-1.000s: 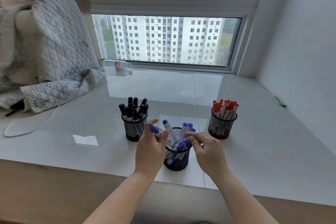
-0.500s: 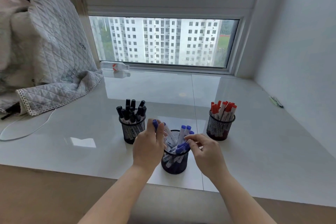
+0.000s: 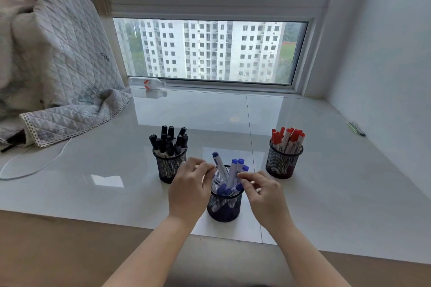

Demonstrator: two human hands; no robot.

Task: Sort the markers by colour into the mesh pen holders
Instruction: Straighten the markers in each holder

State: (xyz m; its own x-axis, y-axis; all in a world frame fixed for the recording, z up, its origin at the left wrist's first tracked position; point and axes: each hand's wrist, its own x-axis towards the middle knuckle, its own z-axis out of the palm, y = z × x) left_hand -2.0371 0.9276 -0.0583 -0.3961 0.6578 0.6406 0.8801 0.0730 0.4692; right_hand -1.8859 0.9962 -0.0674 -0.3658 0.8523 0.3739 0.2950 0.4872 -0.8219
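Three mesh holders stand on the white sill [image 3: 326, 193], and the sorting looks all but done. Between my hands sits the blue holder [image 3: 224, 205], with the blue markers [image 3: 233, 173] crowded in it, some upright, some lying low against the rim. My left hand [image 3: 190, 190] hovers at the holder's left edge, fingers loosely curled and bunched toward the tall marker leaning there; I cannot tell whether the fingertips are touching it or have just let it go. My right hand [image 3: 263, 196] is at the holder's right edge, thumb and forefinger drawn together near the caps, though whether they pinch anything is also unclear. Beyond my left hand is the black holder [image 3: 169, 166] full of black markers [image 3: 169, 141]; well off past my right hand is the red holder [image 3: 283, 163] with the red markers [image 3: 288, 137].

I judge this to be the settling of the last blue ones. Next, the leaning markers need nudging down so they sit inside without tipping the holder; then both hands can come away.
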